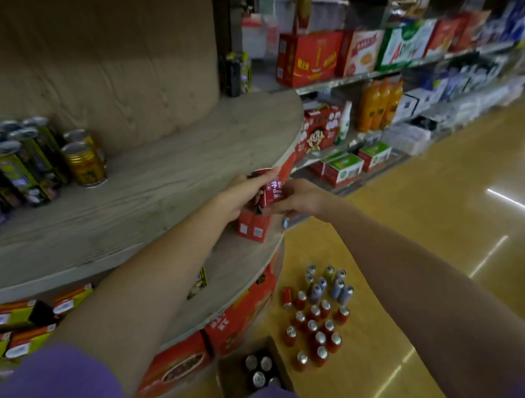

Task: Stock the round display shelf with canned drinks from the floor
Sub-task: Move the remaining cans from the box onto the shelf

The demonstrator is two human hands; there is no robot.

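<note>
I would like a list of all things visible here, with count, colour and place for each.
held can: one, red, at the shelf edge, between both hands
gold cans: two, on the round shelf, left
dark cans: several, green-black, far left on the shelf
floor cans: many, red and some blue-grey, standing on the floor
brown box: one, on the floor, cans inside
red cartons: on the lower tier
left hand: grips the held can
right hand: holds it from below
</note>
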